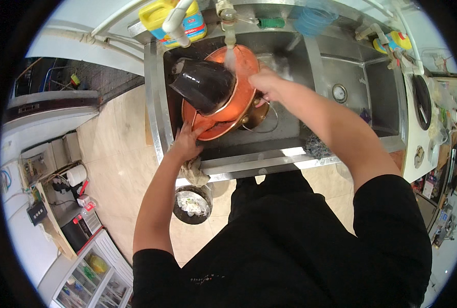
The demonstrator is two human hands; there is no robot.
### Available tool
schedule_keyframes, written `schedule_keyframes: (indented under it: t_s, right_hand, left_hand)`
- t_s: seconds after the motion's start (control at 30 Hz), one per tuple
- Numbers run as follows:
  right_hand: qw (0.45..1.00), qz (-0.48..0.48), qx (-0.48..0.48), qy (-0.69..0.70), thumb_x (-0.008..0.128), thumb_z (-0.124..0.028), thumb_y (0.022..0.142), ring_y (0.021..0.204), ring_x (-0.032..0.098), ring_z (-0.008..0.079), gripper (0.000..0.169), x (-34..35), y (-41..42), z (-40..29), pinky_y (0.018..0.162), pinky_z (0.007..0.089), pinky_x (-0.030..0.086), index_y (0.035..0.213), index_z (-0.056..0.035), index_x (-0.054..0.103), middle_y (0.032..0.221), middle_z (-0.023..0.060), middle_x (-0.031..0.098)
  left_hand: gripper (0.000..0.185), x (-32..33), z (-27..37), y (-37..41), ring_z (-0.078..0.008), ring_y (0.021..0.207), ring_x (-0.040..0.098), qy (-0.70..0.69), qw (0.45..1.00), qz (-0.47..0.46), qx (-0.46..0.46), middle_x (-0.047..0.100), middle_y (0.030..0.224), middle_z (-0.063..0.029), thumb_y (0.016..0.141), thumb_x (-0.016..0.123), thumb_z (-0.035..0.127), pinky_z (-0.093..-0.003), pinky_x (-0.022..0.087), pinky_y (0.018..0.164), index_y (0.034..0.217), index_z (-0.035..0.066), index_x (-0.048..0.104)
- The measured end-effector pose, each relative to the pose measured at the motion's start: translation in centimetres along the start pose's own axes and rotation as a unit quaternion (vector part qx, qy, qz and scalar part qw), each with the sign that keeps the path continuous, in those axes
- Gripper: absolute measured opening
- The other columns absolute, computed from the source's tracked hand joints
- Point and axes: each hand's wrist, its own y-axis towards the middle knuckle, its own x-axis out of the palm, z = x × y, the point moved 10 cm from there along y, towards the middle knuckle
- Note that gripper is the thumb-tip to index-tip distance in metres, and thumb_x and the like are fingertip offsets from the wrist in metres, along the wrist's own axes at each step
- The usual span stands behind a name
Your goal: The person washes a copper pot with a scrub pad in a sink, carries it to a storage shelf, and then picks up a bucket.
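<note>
A copper hot pot (243, 86) lies tilted in the left basin of the steel sink (290, 148). From its middle a dark, glossy, tapering chimney (205, 84) points to the left. Water (230, 57) runs from the tap (229, 23) onto the copper beside the chimney. My right hand (266, 82) grips the pot's right rim, near a ring handle (276, 119) and the brass-coloured base (257, 114). At the lower left rim, my left hand (186, 140) holds the pot's edge, fingers partly hidden by it.
Behind the sink stand a yellow detergent jug (174, 23), a green scrub pad (271, 23) and a blue translucent container (316, 17). A dark scouring pad (317, 146) and a cloth (195, 172) lie on the front edge. A waste bin (191, 206) stands on the floor below.
</note>
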Motion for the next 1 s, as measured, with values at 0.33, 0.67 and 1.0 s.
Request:
schedule_keyframes:
  t_s: [0.33,0.67,1.0]
  right_hand:
    - [0.996,0.025,0.048,-0.077,0.054,-0.007,0.08,0.07,0.06,0.0298,0.013,-8.6,9.7,-2.2,0.056,0.0483,0.052,0.091,-0.0021,0.057,0.086,0.0134,0.058]
    - [0.987,0.053,-0.149,0.032,0.062,-0.044,0.086,0.108,0.056,0.0259,0.051,-3.0,19.6,-2.6,0.094,0.0393,0.042,0.118,-0.0052,0.064,0.12,0.011,0.063]
    - [0.874,0.264,-0.384,-0.141,0.048,-0.042,0.094,0.139,0.021,0.046,0.059,3.6,-1.9,2.1,0.107,0.0624,0.024,0.145,-0.0177,0.035,0.154,0.0157,0.021]
  left_hand:
    - [0.026,-4.7,7.2,5.8,-0.026,0.056,0.056,-0.161,0.984,-0.068,0.035,0.058,0.067,-0.0173,0.089,0.069,0.028,-0.031,0.048,0.059,0.096,0.003,0.07]
    - [0.053,-8.1,6.6,12.1,-0.0102,0.074,0.054,-0.456,0.873,0.081,-0.152,0.065,0.079,-0.0048,0.095,0.056,0.046,-0.0279,0.047,0.07,0.094,-0.006,0.067]
    - [0.032,-6.5,6.5,15.9,-0.0297,0.111,0.057,-0.764,0.577,0.084,-0.278,0.057,0.124,-0.017,0.101,0.039,0.016,-0.0421,0.044,0.1,0.124,-0.005,0.048]
